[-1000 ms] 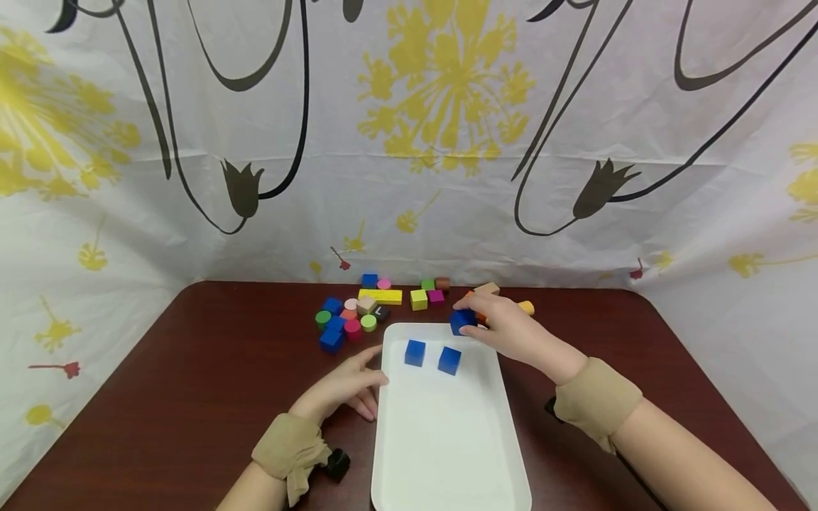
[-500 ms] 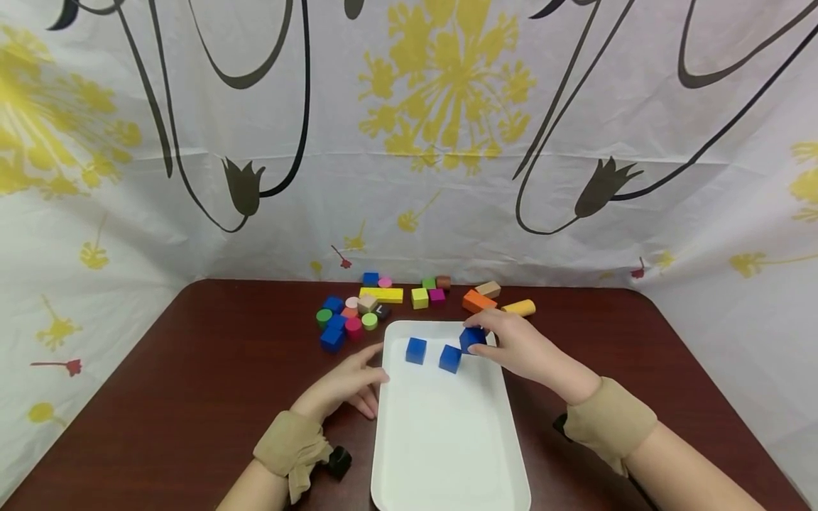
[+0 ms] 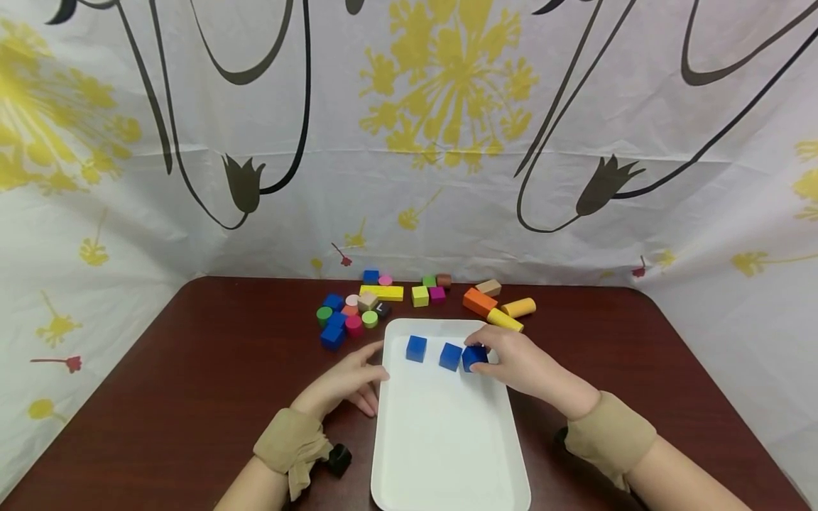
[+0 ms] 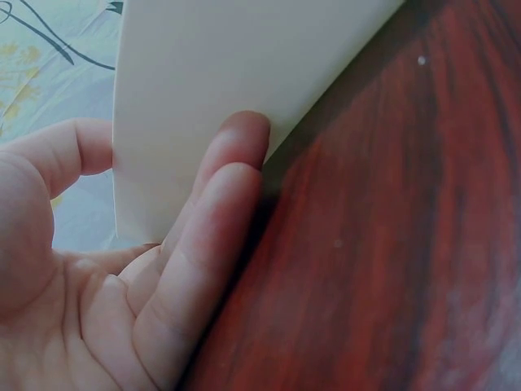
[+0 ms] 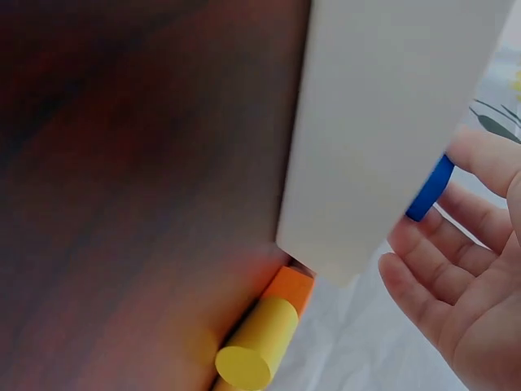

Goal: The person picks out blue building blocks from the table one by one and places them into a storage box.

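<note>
My right hand (image 3: 520, 360) pinches a blue cube (image 3: 474, 357) between thumb and fingers at the tray's far right corner. In the right wrist view, part of that blue cube (image 5: 430, 189) shows above the tray wall. Two more blue cubes stand in the tray: one cube (image 3: 450, 357) close to its left, another cube (image 3: 416, 348) farther left. My left hand (image 3: 341, 381) holds the white tray (image 3: 447, 440) by its left side. In the left wrist view, the thumb hooks over the rim and fingers (image 4: 203, 220) lie along the outer wall.
Beyond the tray's far left corner lies a cluster of coloured blocks, with a green cylinder (image 3: 324, 316) and a yellow bar (image 3: 381, 292). An orange block (image 3: 480, 301) and yellow cylinders (image 3: 505, 319) lie past the far right corner. A patterned cloth (image 3: 409, 234) hangs behind the table.
My right hand has brought the blue cube from over the tray's far edge rightward and nearer, down beside the middle cube. The left hand stays at the tray's side.
</note>
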`<state>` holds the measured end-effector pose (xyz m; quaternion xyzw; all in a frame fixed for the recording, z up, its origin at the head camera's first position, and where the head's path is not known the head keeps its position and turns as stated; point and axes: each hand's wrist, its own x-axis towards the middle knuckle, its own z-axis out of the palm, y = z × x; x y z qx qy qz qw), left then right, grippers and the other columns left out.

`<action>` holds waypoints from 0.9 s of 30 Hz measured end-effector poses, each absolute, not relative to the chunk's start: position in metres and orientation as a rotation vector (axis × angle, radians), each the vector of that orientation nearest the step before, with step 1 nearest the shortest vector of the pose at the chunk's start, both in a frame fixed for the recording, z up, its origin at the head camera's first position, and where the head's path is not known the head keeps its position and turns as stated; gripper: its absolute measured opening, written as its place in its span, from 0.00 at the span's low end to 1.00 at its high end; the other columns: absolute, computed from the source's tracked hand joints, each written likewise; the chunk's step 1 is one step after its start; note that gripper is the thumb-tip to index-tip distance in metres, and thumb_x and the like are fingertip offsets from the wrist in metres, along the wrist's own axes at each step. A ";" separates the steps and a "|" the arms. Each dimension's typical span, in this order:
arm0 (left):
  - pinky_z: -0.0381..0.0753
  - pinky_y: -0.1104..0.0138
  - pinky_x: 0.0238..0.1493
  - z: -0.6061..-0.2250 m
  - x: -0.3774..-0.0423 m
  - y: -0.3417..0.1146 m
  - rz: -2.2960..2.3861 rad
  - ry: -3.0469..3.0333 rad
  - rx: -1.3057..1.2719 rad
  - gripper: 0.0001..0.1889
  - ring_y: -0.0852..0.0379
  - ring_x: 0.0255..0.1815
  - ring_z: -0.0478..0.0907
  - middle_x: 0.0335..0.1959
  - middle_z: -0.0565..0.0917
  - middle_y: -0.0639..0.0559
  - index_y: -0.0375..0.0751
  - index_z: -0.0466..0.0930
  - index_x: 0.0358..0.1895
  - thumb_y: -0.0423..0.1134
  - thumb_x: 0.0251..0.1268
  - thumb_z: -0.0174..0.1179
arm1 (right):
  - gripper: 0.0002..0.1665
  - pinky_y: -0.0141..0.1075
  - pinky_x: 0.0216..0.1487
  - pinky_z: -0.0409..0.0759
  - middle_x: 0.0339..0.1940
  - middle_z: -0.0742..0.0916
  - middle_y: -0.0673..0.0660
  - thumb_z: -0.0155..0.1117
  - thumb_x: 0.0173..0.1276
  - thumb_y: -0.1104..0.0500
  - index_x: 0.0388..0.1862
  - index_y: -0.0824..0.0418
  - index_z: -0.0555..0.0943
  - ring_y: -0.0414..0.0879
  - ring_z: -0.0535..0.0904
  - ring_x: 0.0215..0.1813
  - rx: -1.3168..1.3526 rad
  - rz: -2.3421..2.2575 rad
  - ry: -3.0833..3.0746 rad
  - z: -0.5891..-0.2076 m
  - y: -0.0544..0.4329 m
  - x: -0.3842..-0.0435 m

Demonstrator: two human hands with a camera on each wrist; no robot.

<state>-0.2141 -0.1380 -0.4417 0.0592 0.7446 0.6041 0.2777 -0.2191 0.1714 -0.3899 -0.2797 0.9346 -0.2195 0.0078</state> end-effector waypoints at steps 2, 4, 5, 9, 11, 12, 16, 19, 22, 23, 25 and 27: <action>0.84 0.56 0.27 -0.442 -0.215 -0.138 1.620 2.001 0.158 0.40 0.48 0.18 0.82 0.26 0.82 0.38 0.43 0.49 0.77 0.43 0.65 0.58 | 0.21 0.39 0.48 0.81 0.42 0.84 0.48 0.74 0.57 0.58 0.51 0.60 0.82 0.41 0.77 0.42 -0.868 -0.677 2.916 -0.393 0.171 -0.218; 0.84 0.56 0.27 -0.442 -0.215 -0.138 1.618 2.003 0.155 0.40 0.48 0.18 0.82 0.26 0.81 0.38 0.43 0.49 0.77 0.43 0.65 0.58 | 0.21 0.39 0.49 0.81 0.42 0.84 0.48 0.75 0.57 0.58 0.50 0.59 0.82 0.41 0.78 0.43 -0.855 -0.674 2.915 -0.396 0.170 -0.217; 0.84 0.56 0.27 -0.442 -0.215 -0.138 1.618 2.003 0.154 0.40 0.48 0.18 0.82 0.26 0.81 0.38 0.43 0.49 0.77 0.43 0.65 0.58 | 0.21 0.39 0.49 0.81 0.43 0.84 0.48 0.75 0.57 0.57 0.50 0.59 0.83 0.41 0.78 0.43 -0.849 -0.667 2.916 -0.397 0.169 -0.217; 0.84 0.56 0.27 -0.443 -0.215 -0.138 1.619 1.999 0.155 0.40 0.47 0.18 0.82 0.27 0.82 0.38 0.43 0.49 0.77 0.44 0.65 0.58 | 0.21 0.41 0.50 0.81 0.44 0.85 0.50 0.75 0.57 0.57 0.50 0.61 0.83 0.42 0.78 0.44 -0.864 -0.623 2.922 -0.400 0.168 -0.216; 0.84 0.56 0.27 -0.443 -0.215 -0.138 1.620 1.998 0.156 0.40 0.47 0.18 0.82 0.27 0.82 0.38 0.43 0.49 0.77 0.44 0.65 0.58 | 0.21 0.41 0.50 0.81 0.43 0.85 0.51 0.75 0.57 0.57 0.50 0.62 0.83 0.43 0.78 0.44 -0.878 -0.598 2.926 -0.401 0.167 -0.216; 0.84 0.56 0.27 -0.443 -0.215 -0.138 1.621 1.997 0.157 0.40 0.47 0.18 0.82 0.27 0.82 0.38 0.43 0.49 0.77 0.44 0.65 0.58 | 0.21 0.41 0.49 0.81 0.43 0.85 0.51 0.75 0.57 0.57 0.49 0.62 0.84 0.43 0.79 0.44 -0.885 -0.587 2.929 -0.401 0.167 -0.217; 0.84 0.56 0.27 -0.442 -0.215 -0.138 1.620 1.999 0.163 0.40 0.47 0.18 0.82 0.27 0.82 0.38 0.42 0.49 0.77 0.43 0.65 0.58 | 0.21 0.40 0.49 0.81 0.43 0.86 0.51 0.75 0.57 0.57 0.49 0.62 0.84 0.43 0.78 0.44 -0.898 -0.562 2.933 -0.401 0.166 -0.217; 0.84 0.56 0.27 -0.443 -0.215 -0.138 1.618 2.000 0.166 0.40 0.47 0.19 0.82 0.27 0.82 0.38 0.43 0.49 0.77 0.44 0.65 0.58 | 0.20 0.40 0.48 0.81 0.42 0.86 0.51 0.75 0.56 0.58 0.48 0.62 0.84 0.43 0.78 0.43 -0.920 -0.549 2.926 -0.401 0.166 -0.217; 0.84 0.57 0.27 -0.443 -0.215 -0.138 1.616 2.001 0.166 0.40 0.47 0.19 0.82 0.27 0.82 0.38 0.43 0.49 0.77 0.44 0.65 0.58 | 0.19 0.39 0.47 0.81 0.41 0.86 0.51 0.75 0.56 0.58 0.47 0.62 0.85 0.42 0.78 0.42 -0.952 -0.531 2.919 -0.401 0.167 -0.217; 0.84 0.56 0.27 -0.443 -0.215 -0.138 1.617 2.002 0.165 0.40 0.47 0.19 0.82 0.27 0.82 0.38 0.43 0.49 0.77 0.44 0.65 0.58 | 0.19 0.39 0.47 0.81 0.41 0.86 0.51 0.76 0.56 0.58 0.46 0.62 0.85 0.42 0.79 0.42 -0.964 -0.526 2.917 -0.402 0.167 -0.217; 0.84 0.56 0.27 -0.443 -0.215 -0.138 1.617 2.002 0.162 0.40 0.47 0.19 0.82 0.27 0.82 0.38 0.42 0.49 0.77 0.44 0.65 0.58 | 0.19 0.39 0.47 0.81 0.41 0.86 0.51 0.76 0.55 0.58 0.45 0.62 0.85 0.43 0.79 0.42 -0.985 -0.515 2.914 -0.402 0.167 -0.217; 0.84 0.56 0.27 -0.442 -0.215 -0.138 1.617 2.004 0.161 0.40 0.48 0.18 0.82 0.26 0.82 0.38 0.42 0.48 0.77 0.43 0.65 0.58 | 0.19 0.40 0.47 0.81 0.41 0.86 0.51 0.77 0.54 0.58 0.45 0.62 0.85 0.43 0.79 0.42 -1.001 -0.504 2.913 -0.403 0.167 -0.218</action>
